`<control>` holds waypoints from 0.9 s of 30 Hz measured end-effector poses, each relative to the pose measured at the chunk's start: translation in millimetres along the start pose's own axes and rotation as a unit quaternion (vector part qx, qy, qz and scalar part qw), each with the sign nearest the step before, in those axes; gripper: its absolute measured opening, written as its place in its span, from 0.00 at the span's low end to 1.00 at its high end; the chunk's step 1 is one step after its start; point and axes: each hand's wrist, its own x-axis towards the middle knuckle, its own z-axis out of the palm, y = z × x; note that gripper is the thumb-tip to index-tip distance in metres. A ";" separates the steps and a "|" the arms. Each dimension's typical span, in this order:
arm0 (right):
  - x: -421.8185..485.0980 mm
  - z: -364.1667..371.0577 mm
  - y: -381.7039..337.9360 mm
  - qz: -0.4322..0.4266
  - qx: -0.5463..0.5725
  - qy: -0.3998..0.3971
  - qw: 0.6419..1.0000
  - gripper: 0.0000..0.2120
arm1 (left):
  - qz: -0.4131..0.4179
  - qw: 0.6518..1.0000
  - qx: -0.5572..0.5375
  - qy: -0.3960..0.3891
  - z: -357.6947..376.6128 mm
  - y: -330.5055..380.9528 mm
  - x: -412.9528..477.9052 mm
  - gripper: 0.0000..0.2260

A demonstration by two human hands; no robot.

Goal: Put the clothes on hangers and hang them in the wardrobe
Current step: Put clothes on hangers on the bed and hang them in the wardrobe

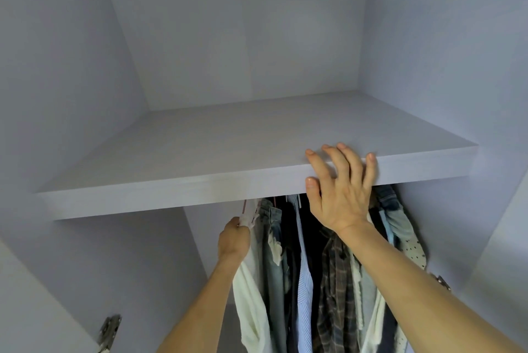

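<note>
A: Head view. Where's the shirt vs. the hands?

B: White shirt point(251, 289) hangs straight down from the left hand point(233, 238), long axis vertical, at the left end of the hung row. Jeans point(274, 227) are just beside it on the right, then a striped shirt point(303, 267) and a plaid one point(334, 267).

A: Grip?

B: Left fingers are curled round the shirt's top, approx. at the collar. A thin pinkish hanger point(244, 207) rises from the fist and goes out of sight behind the shelf point(171, 192) front edge.

A: On the rail?

B: Can't tell, the rail's hidden under the shelf. It should lie up and away from the left hand, so the hook prob. needs a short lift and a drop over it, done by feel.

A: Right hand?

B: Right hand point(340, 189) holds nothing. Its fingers are spread, tips over the shelf's front edge right of middle, thumb on the edge face, and it sits above the plaid shirt. Looks like bracing. Both arms reach up and fwd, and the left is the one at the shirt.

A: Risk?

B: The hook could miss the rail, or snag the jeans' hanger next to it.
</note>
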 end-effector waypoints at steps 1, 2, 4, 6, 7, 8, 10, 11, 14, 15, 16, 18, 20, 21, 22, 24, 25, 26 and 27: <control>-0.2 -0.2 -0.3 0.001 0.001 -0.002 1.000 0.21 | 0.000 1.000 -0.008 0.007 -0.9 -0.2 0.5 0.14; -0.2 -0.6 -0.9 0.000 0.002 -0.003 1.000 0.21 | -0.001 1.000 -0.012 0.013 -1.7 -0.1 0.4 0.13; 0.0 -1.4 -1.0 -0.001 0.001 -0.008 1.000 0.21 | 0.009 1.000 -0.009 0.028 -1.5 2.5 -2.3 0.13; 0.0 -2.3 -0.5 -0.002 0.001 -0.012 1.000 0.21 | 0.019 0.998 -0.022 0.061 -1.7 2.5 -6.1 0.14; 0.1 -2.9 -0.8 -0.001 0.000 -0.014 1.000 0.21 | 0.019 0.996 -0.034 0.083 -2.8 1.4 -8.5 0.15; 0.6 -3.6 -0.8 0.001 -0.001 -0.016 1.000 0.21 | 0.017 0.993 -0.045 0.103 -4.3 -0.4 -10.3 0.16; 0.9 -4.7 -0.5 0.004 0.000 -0.022 1.000 0.21 | 0.016 0.989 -0.061 0.136 -9.7 -3.3 -13.1 0.17; 0.8 -5.3 -0.5 0.005 0.000 -0.023 1.000 0.21 | 0.020 0.986 -0.069 0.148 -13.9 -3.4 -14.5 0.18; 0.5 -7.0 -1.2 0.005 0.001 -0.027 1.000 0.21 | 0.029 0.982 -0.079 0.172 -29.8 -3.5 -17.0 0.19; 0.5 -8.1 -1.5 0.005 0.002 -0.032 0.999 0.21 | 0.031 0.981 -0.076 0.176 -35.7 -5.6 -18.2 0.18; 0.5 -9.3 -1.8 0.005 0.002 -0.040 0.999 0.21 | 0.033 0.981 -0.072 0.179 -41.7 -9.1 -19.8 0.18; 1.2 -13.3 -2.3 0.007 0.002 -0.065 0.998 0.22 | 0.036 0.981 -0.060 0.183 -52.7 -20.0 -24.8 0.18; 2.9 -18.8 -3.1 0.013 -0.003 -0.094 0.995 0.22 | 0.034 0.980 -0.053 0.188 -61.9 -29.7 -34.9 0.19; 3.4 -21.6 -3.8 0.016 -0.006 -0.107 0.994 0.22 | 0.031 0.980 -0.054 0.190 -65.4 -34.3 -41.5 0.19; 3.7 -24.6 -4.9 0.019 -0.007 -0.121 0.992 0.22 | 0.028 0.980 -0.054 0.191 -68.2 -38.4 -48.4 0.19; 3.7 -30.3 -7.6 0.030 -0.008 -0.149 0.988 0.23 | 0.024 0.980 -0.054 0.187 -72.3 -46.4 -64.3 0.19; 3.6 -32.8 -9.5 0.040 -0.004 -0.163 0.986 0.23 | 0.022 0.981 -0.053 0.185 -74.5 -51.0 -73.3 0.18; 3.5 -35.5 -12.4 0.051 0.002 -0.176 0.983 0.23 | 0.020 0.982 -0.053 0.182 -77.0 -56.1 -83.3 0.17; 3.7 -38.7 -16.0 0.064 0.009 -0.186 0.980 0.24 | 0.019 0.982 -0.058 0.178 -80.4 -61.9 -94.8 0.16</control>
